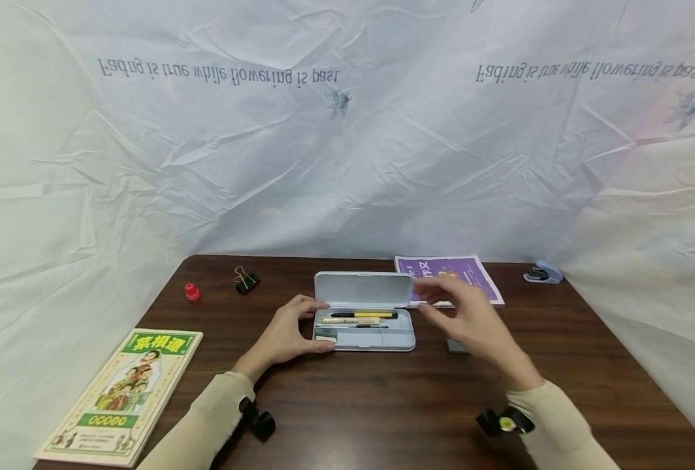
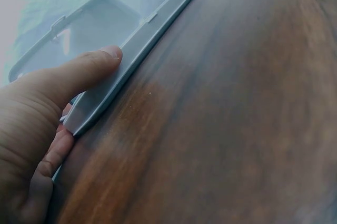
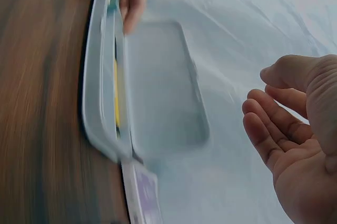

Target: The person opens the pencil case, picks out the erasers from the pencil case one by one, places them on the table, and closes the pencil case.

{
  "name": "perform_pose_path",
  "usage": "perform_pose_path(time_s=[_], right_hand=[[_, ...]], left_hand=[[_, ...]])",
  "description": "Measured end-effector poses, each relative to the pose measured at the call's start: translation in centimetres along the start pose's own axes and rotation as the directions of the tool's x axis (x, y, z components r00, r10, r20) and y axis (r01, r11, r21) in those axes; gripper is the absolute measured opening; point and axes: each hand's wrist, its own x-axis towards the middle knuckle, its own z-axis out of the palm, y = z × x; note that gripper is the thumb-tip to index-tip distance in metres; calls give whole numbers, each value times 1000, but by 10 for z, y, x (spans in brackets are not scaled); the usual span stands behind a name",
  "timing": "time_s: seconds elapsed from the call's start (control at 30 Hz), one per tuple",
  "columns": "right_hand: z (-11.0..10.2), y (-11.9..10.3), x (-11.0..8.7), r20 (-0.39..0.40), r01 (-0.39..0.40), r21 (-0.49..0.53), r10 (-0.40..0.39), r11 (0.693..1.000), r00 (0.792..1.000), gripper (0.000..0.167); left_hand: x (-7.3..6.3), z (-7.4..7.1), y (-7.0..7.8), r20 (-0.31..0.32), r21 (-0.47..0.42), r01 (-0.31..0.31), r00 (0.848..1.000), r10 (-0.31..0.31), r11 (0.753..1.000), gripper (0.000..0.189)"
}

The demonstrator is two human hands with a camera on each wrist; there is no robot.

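Observation:
A pale blue-grey pencil case point(image 1: 399, 338) lies on the table with its lid point(image 1: 364, 289) raised. Inside are a yellow-and-black pen point(image 1: 362, 314), a light-coloured pen point(image 1: 350, 320), a thin dark-tipped pencil-like stick point(image 1: 359, 326) and a small eraser-like block point(image 1: 326, 335). My left hand point(image 1: 285, 331) grips the case's left end, thumb on the front wall point(image 2: 105, 84) and fingers round the back corner. Off the lid's right edge is my right hand point(image 1: 462, 316), its fingers loosely bent with nothing between them in the right wrist view.
Behind the right hand lies a purple booklet point(image 1: 488, 277); a dark grey block point(image 1: 456, 346) sits below that hand. A blue stapler point(image 1: 544, 272) stands far right. To the left are a black binder clip point(image 1: 247, 282), a red stamp-like piece point(image 1: 191, 292) and a green-and-cream book point(image 1: 130, 385).

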Motion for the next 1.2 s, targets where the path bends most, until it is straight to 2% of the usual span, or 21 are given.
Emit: perform_pose_path(time_s=[0.07,0.3,0.53,0.87,1.0,1.2], right_hand=[[15,-3,13,22,14,46,-15,999,1000,36],[56,-22,55,66,-16,188,4,982,998,34],[91,-32,79,105,-37,250,11,968,994,33],[118,-25,81,190,-40,212,-1,977,982,28],[127,-18,76,264,-30,164,-14,986,964,25],[140,-13,67,364,-41,88,6,995,932,20]], left_hand=[[0,1,-1,-3,2,2,1000,-2,1000,80],[1,3,0,-4,8,-1,1000,1,1000,80],[1,1,1,-6,1,-10,1000,10,1000,79],[1,0,0,1,2,-3,1000,3,1000,81],[1,-1,-1,-6,2,-17,1000,17,1000,81],[1,0,-1,-3,-7,-31,1000,31,999,79]])
